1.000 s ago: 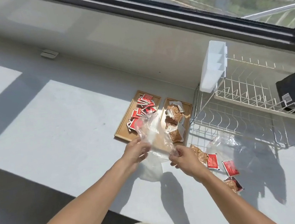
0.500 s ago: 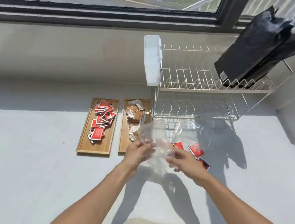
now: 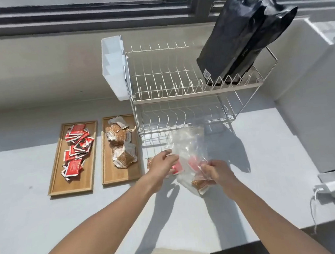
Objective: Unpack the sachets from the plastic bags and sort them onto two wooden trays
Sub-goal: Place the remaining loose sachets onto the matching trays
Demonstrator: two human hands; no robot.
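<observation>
Two wooden trays lie side by side on the grey counter. The left tray (image 3: 56, 178) carries a pile of red sachets (image 3: 77, 147). The right tray (image 3: 124, 175) carries brown sachets (image 3: 121, 146). Just right of the trays, my left hand (image 3: 162, 167) and my right hand (image 3: 215, 172) both grip a clear plastic bag (image 3: 188, 145) held upright in front of the rack. Red sachets (image 3: 178, 167) and a brown sachet (image 3: 200, 184) show through or beneath the plastic; I cannot tell which lie inside it.
A two-tier wire dish rack (image 3: 179, 91) stands behind the bag, with a white plastic holder (image 3: 114, 68) on its left end and black foil bags (image 3: 242, 35) on its top tier. A wall socket with a white plug (image 3: 330, 188) sits at the right.
The view has swung right and closer. Both hands have carried the bag rightward, away from the trays, to in front of the rack. The loose sachets now lie under or behind the bag.
</observation>
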